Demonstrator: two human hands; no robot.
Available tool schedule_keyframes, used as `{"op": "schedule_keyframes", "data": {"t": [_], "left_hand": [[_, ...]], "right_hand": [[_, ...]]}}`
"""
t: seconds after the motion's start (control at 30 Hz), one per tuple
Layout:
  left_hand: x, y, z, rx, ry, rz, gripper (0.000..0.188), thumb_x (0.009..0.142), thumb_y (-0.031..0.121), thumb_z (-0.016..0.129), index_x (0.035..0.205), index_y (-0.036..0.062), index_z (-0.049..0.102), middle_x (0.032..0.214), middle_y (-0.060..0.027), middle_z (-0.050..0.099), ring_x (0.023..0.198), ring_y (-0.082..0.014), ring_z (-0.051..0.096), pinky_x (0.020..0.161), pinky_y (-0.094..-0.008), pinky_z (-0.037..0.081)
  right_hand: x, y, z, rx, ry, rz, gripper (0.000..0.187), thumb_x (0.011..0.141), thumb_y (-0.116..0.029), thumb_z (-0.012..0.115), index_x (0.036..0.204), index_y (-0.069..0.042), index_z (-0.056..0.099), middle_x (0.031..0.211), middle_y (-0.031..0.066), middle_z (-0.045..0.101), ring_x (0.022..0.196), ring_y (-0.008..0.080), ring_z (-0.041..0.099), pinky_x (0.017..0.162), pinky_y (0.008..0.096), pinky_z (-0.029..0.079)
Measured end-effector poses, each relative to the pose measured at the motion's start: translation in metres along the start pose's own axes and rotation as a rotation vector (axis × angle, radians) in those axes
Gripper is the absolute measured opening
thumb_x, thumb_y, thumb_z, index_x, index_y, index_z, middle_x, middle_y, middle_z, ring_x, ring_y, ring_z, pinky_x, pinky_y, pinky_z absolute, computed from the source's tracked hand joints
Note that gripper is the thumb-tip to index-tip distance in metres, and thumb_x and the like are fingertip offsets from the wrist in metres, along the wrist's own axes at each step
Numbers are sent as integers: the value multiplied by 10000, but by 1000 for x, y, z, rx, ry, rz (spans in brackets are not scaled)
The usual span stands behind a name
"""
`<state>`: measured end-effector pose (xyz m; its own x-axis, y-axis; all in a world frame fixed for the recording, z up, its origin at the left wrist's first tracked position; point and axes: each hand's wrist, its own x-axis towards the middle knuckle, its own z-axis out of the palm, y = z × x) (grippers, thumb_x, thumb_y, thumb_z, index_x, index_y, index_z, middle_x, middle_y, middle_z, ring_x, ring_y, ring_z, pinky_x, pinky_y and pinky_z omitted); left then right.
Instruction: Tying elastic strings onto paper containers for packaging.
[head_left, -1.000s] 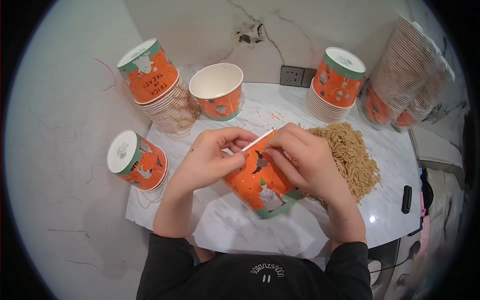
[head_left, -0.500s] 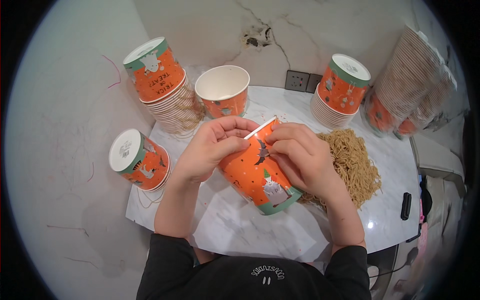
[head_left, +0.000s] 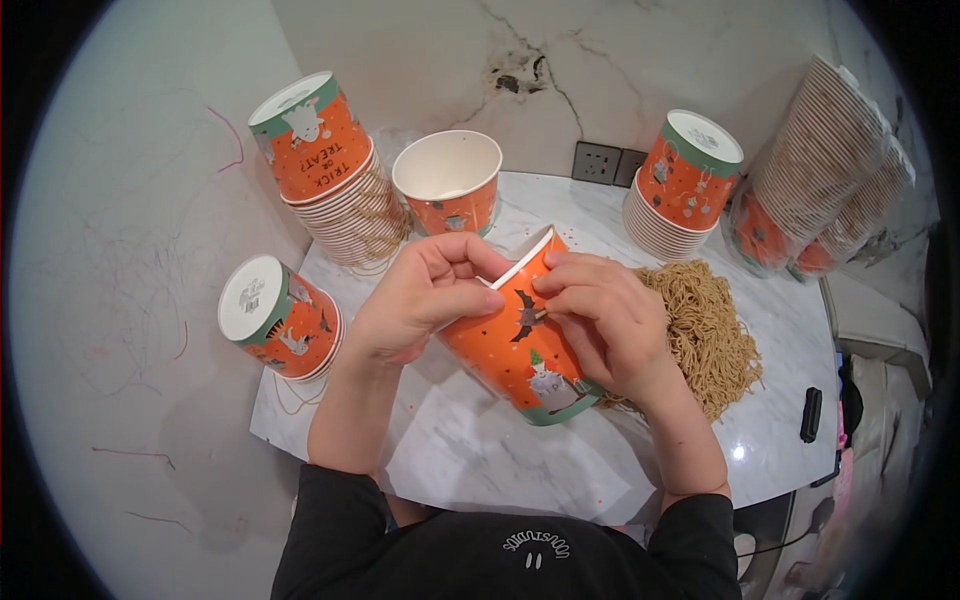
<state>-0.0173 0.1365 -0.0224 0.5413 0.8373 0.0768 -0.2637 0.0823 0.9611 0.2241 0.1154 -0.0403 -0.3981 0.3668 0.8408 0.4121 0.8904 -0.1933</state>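
An orange paper bucket [head_left: 500, 340] with a green base band, a bat and a ghostly figure printed on it is held tilted above the table, its white-rimmed mouth up and away from me. My left hand [head_left: 425, 300] grips the rim, thumb outside and fingers reaching to the mouth. My right hand [head_left: 610, 315] is closed against the bucket's right side, thumb and fingers pinched by the bat. A short, thin tan piece [head_left: 541, 315], which looks like a cord end, pokes from those fingertips. A heap of tan cords [head_left: 705, 335] lies beside my right wrist.
At the back left stand an upside-down bucket stack [head_left: 315, 150] with cords hanging along it and an upright open bucket [head_left: 447, 185]. Another inverted stack [head_left: 280, 320] is at left. Back right are a smaller stack [head_left: 690, 170] and bagged buckets [head_left: 815, 170]. A black object [head_left: 811, 415] lies near the right edge.
The bucket has tipped slightly, so more of its mouth shows. A thin tan tip now shows at my right fingertips, beside the bat. My left hand keeps its grip on the rim.
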Motion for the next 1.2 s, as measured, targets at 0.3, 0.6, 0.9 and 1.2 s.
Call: {"op": "schedule_keyframes", "data": {"t": [0.3, 0.6, 0.9, 1.2], "left_hand": [[-3, 5, 3, 94, -15, -69, 293, 919, 28, 695, 1207, -29, 696, 1008, -47, 733, 873, -35, 652, 697, -181, 494], [5, -4, 19, -27, -17, -147, 332, 956, 59, 681, 1274, -27, 643, 1118, -67, 718, 992, -102, 697, 858, -250, 573], [4, -3, 25, 36, -42, -128, 591, 839, -13, 788, 1370, -46, 532, 1292, -130, 627, 1044, -141, 700, 901, -292, 586], [7, -11, 28, 57, 33, 1, 589, 795, -64, 746, 1347, -62, 543, 1261, -126, 634, 1038, -163, 702, 899, -297, 587]], "right_hand": [[-9, 6, 8, -21, 136, -38, 251, 804, 19, 740, 1032, -41, 652, 1040, 119, 703, 985, 299, 732, 731, 355, 610], [-7, 3, 7, -128, 136, -18, 296, 809, 43, 743, 1086, -17, 659, 1012, 126, 687, 787, 262, 706, 618, 328, 581], [-5, 9, 4, -37, 165, 98, 251, 825, 63, 721, 1054, -5, 642, 1004, 126, 676, 833, 275, 685, 660, 343, 571], [-5, 9, 0, 89, 92, 173, 231, 838, 60, 710, 1042, -25, 644, 1035, 132, 685, 833, 259, 692, 670, 332, 569]]}}
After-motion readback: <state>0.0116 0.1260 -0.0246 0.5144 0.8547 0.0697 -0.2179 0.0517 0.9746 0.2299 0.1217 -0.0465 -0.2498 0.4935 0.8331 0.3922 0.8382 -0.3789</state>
